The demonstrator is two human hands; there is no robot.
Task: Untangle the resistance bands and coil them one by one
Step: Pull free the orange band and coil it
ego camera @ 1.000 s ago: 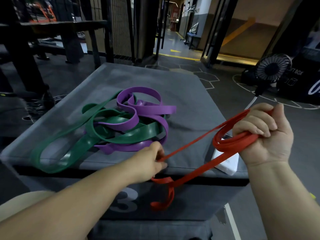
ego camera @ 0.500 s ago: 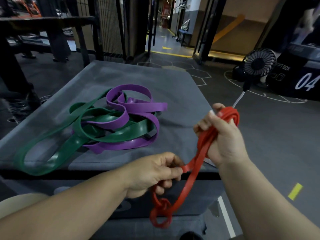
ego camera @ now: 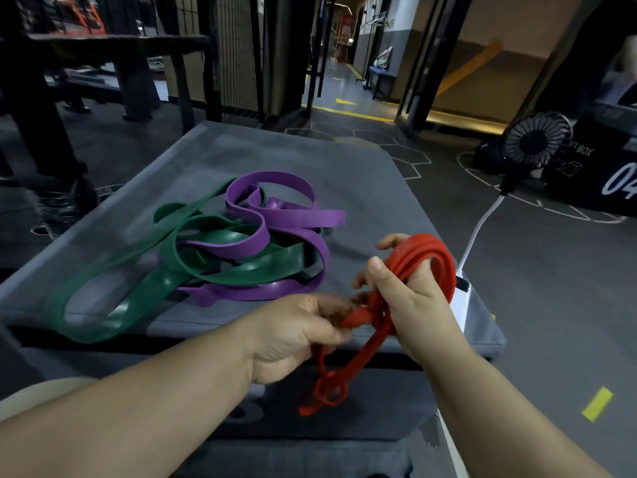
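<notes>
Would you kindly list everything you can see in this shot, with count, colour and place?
red band: one, red, partly coiled around the right hand, tail hanging off the box's front
purple band: one, purple, on the box, tangled with the green
green band: one, green, on the box, left side
box: one, grey, in front of the person
fan: one, black, on the floor, far right
white device: one, white, on the box's right edge, behind the right hand
left hand: one, pinching the red band
right hand: one, holding the coil
</notes>
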